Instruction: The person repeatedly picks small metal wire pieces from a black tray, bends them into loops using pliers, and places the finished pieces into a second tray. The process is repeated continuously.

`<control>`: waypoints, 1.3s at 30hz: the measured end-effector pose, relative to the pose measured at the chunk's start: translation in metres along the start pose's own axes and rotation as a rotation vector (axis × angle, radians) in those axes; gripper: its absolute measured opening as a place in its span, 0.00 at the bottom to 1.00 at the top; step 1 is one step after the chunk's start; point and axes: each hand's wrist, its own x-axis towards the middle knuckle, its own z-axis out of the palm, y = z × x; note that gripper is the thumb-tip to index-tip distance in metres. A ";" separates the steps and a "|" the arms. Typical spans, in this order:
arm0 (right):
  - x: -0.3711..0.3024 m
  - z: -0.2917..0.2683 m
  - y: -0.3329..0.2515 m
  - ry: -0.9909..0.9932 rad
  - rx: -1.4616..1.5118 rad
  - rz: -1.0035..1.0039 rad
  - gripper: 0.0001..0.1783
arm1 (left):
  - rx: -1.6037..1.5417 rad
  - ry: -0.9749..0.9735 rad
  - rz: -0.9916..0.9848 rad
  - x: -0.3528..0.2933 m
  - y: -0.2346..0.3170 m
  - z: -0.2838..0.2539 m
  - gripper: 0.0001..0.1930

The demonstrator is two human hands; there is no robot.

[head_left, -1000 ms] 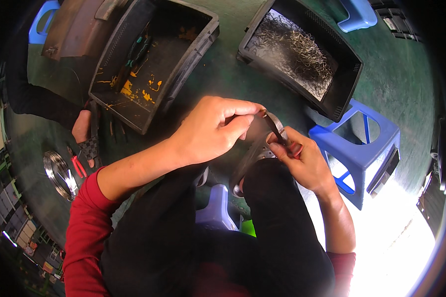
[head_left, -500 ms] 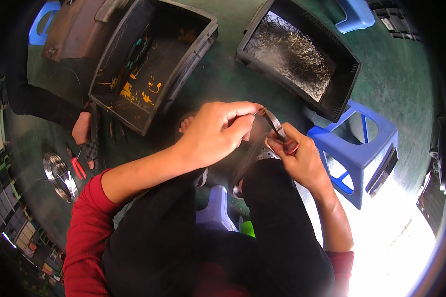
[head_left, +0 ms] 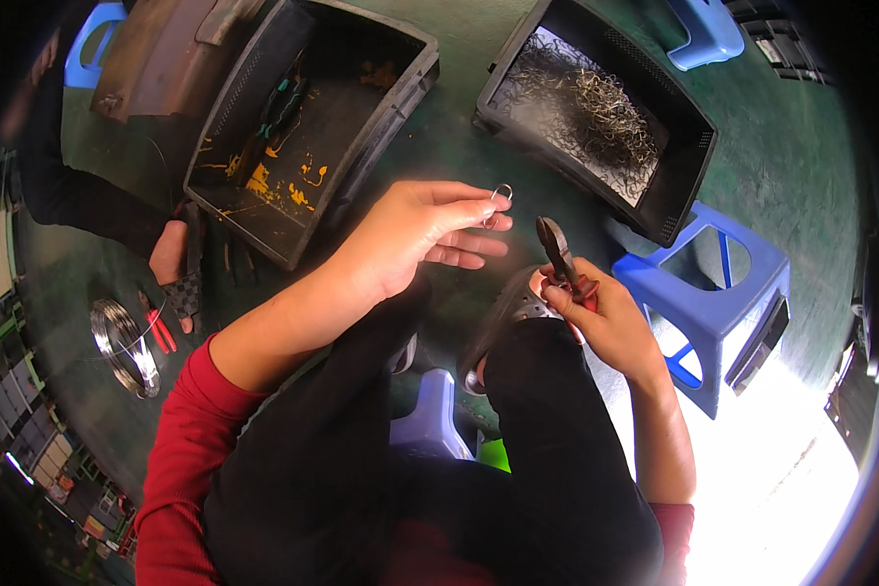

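Observation:
Between the thumb and forefinger of my left hand (head_left: 435, 230) is a small bent wire ring (head_left: 503, 190), its curve standing above the fingertips. The other fingers of that hand are stretched out below it. My right hand (head_left: 606, 317) is wrapped round red-handled pliers (head_left: 559, 252), whose dark metal jaws point up and to the left, apart from the ring. Beyond my right hand, a black crate (head_left: 689, 166) holds a heap of bent wire pieces (head_left: 610, 117) on a pale sheet.
Another black crate (head_left: 361, 127), stained yellow, holds green-handled tools. To the left lie a wire coil (head_left: 122, 347) and red-handled pliers (head_left: 158, 327), near another person's foot (head_left: 171, 254). A blue stool (head_left: 752, 254) stands at right, another blue stool (head_left: 703, 34) at far right.
The pliers have come away from my left fingertips and dropped back slightly. My left hand has risen a little, its lower fingers have spread, and the wire ring now shows.

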 end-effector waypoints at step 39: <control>0.000 0.006 -0.019 0.337 -0.540 -0.199 0.12 | 0.484 -0.118 0.222 -0.004 -0.015 0.007 0.21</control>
